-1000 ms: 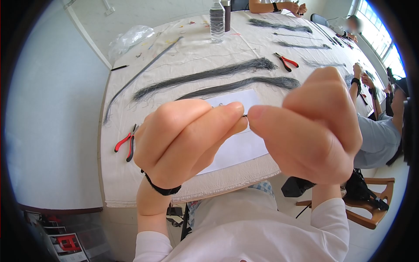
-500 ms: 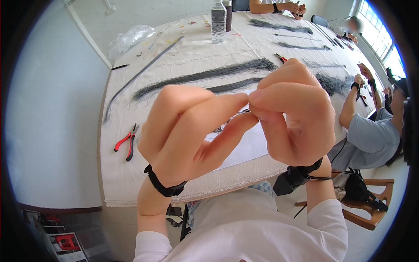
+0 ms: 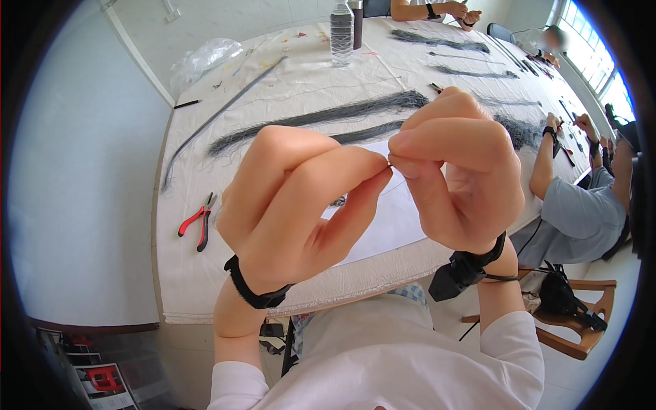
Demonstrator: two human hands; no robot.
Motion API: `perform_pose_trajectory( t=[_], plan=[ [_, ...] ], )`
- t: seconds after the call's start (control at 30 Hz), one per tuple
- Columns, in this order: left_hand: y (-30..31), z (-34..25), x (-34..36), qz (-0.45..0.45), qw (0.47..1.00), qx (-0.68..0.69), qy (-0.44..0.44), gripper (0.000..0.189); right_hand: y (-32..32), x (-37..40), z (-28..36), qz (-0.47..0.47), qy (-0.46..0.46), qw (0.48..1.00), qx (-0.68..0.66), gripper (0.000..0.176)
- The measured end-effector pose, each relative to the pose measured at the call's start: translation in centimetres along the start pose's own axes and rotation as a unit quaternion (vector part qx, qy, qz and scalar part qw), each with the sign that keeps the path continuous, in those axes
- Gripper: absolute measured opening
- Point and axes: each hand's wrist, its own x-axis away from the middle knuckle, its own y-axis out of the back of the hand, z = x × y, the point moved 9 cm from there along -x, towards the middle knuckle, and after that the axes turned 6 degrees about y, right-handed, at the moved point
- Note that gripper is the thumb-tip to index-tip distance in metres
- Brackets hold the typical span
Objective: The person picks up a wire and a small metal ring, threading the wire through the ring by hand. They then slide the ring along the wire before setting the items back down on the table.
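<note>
Above the table, my left hand [image 3: 294, 198] and my right hand [image 3: 465, 171] meet almost fingertip to fingertip. Each is closed, thumb against forefinger. A tiny bit of thin dark wire [image 3: 390, 166] shows in the gap between them; most of it is hidden by the fingers. Below them lies a sheet of white paper [image 3: 383, 232], with a small dark coiled piece [image 3: 338, 201] partly visible behind my left hand. Red-and-black pliers [image 3: 203, 220] rest on the cloth to the left.
Dark grey strand bundles [image 3: 307, 121] stretch across the white tablecloth [image 3: 205, 273] beyond my hands. A water bottle [image 3: 342, 34] stands at the back, with a plastic bag [image 3: 205, 60] to its left. A co-worker in a blue-grey sleeve [image 3: 581, 212] sits at the right.
My left thumb and forefinger have closed together, and the dark wire loop seen between them is now mostly hidden. The co-worker's hands at right have shifted.
</note>
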Motion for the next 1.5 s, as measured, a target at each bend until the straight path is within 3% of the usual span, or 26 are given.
perform_pose_trajectory(
  t=[0.53,0.63,0.7,0.8,1.07,1.2,1.5],
  plan=[
    [0.1,0.0,-0.3,0.014,1.000,-0.006,-0.004,0.016,0.9,-2.0,-0.5,0.069,-0.031,0.995,0.060,0.025],
    [0.2,-0.6,0.1,0.012,1.000,0.002,-0.004,0.016,0.8,-1.7,-0.7,0.061,-0.064,0.996,0.020,0.020],
    [0.2,-0.6,0.0,0.011,1.000,0.011,-0.003,0.014,0.3,-1.1,-2.1,0.071,-0.150,0.986,-0.030,0.019],
    [0.4,-0.5,0.1,0.004,1.000,0.025,0.000,0.012,0.0,0.1,-3.1,0.059,-0.194,0.977,-0.063,0.019],
    [0.6,0.1,0.1,-0.017,1.000,0.015,0.003,0.008,-0.8,1.3,-2.1,0.017,-0.167,0.982,-0.085,0.019],
    [0.7,0.0,0.2,-0.021,1.000,0.003,0.003,0.008,-0.2,1.2,-0.5,-0.024,-0.109,0.991,-0.068,0.025],
    [0.6,-0.5,0.2,-0.023,0.999,-0.041,-0.007,0.010,0.8,0.3,2.1,-0.044,-0.028,0.997,0.059,0.029]
  ],
)
